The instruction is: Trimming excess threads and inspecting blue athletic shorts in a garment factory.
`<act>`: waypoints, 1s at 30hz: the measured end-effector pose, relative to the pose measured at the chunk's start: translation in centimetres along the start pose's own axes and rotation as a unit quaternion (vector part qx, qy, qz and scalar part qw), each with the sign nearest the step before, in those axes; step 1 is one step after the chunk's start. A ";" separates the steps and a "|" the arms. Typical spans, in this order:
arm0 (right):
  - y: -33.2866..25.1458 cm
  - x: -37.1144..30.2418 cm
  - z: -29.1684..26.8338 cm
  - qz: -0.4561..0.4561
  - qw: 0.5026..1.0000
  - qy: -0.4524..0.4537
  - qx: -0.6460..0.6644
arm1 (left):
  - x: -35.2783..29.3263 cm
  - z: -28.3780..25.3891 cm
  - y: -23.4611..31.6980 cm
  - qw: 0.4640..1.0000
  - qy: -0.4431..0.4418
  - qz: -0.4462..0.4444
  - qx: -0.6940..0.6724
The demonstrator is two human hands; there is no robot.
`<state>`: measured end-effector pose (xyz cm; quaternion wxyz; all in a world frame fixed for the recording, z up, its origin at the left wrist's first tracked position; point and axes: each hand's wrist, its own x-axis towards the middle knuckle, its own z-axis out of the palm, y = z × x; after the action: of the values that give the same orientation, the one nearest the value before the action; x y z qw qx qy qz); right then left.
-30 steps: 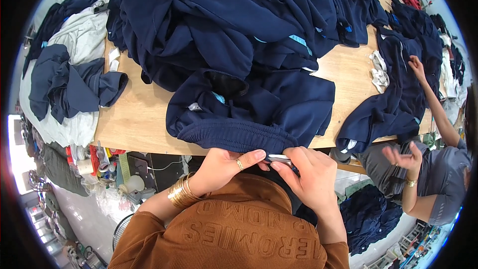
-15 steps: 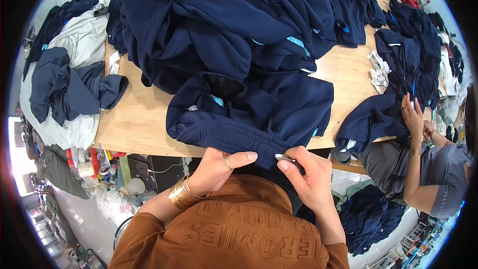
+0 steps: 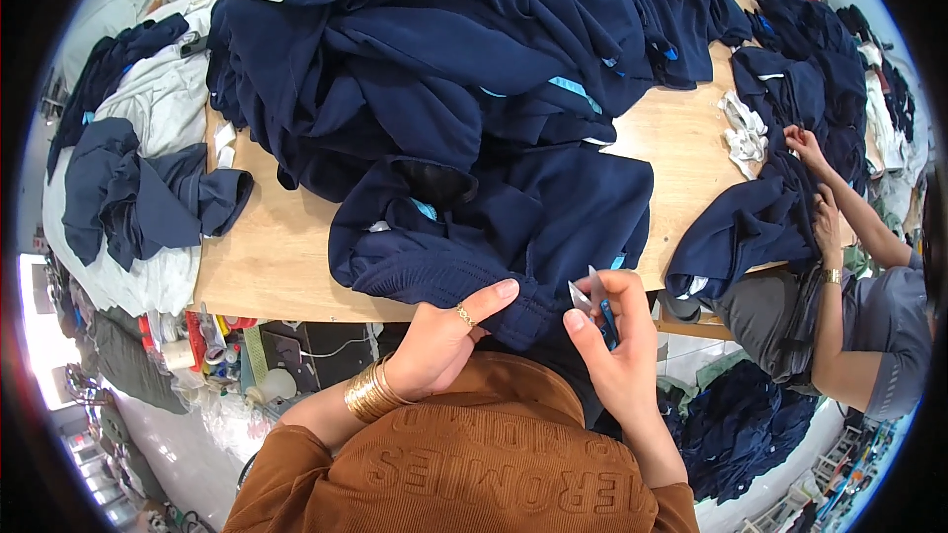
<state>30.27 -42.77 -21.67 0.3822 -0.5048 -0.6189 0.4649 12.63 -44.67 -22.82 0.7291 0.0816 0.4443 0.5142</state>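
A navy garment (image 3: 553,207) with a gathered elastic waistband (image 3: 434,274) lies at the table's near edge, its band hanging toward me. My left hand (image 3: 449,336) is closed on that waistband, thumb on top and fingers hidden beneath the cloth. In my right hand (image 3: 624,336) is a small pair of thread snips (image 3: 598,311) with blue on the handle; its two pointed blades stand apart, just right of the band. The blades do not appear to touch the cloth.
A large heap of navy garments (image 3: 395,49) covers the far table (image 3: 267,247). Dark pieces (image 3: 148,183) rest on pale cloth at left. White scraps (image 3: 743,133) lie to the right, where a co-worker's hands (image 3: 820,188) handle navy cloth. A dark pile (image 3: 746,429) sits on the floor.
The snips have turned upward and their blades now show apart. My left hand has shifted slightly right along the waistband. The co-worker's hands have moved on the cloth.
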 end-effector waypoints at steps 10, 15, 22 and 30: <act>-1.9 -1.1 -1.0 0.019 0.992 -0.074 -0.098 | -0.2 1.8 -0.3 0.999 0.002 0.018 0.039; -1.6 -0.9 -1.1 0.015 0.991 -0.083 -0.107 | 0.0 1.8 -0.7 0.996 -0.002 0.062 0.069; -1.4 -1.2 -1.2 0.006 0.992 -0.071 -0.104 | -0.1 2.0 -0.8 0.995 0.004 0.061 0.073; -1.2 -1.4 -1.4 -0.023 0.990 -0.046 -0.133 | 0.0 1.8 -1.0 0.996 0.013 0.050 0.072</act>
<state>31.49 -43.94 -20.12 0.2939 -0.5144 -0.7036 0.3923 14.60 -44.53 -22.27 0.6885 0.1493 0.4852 0.5179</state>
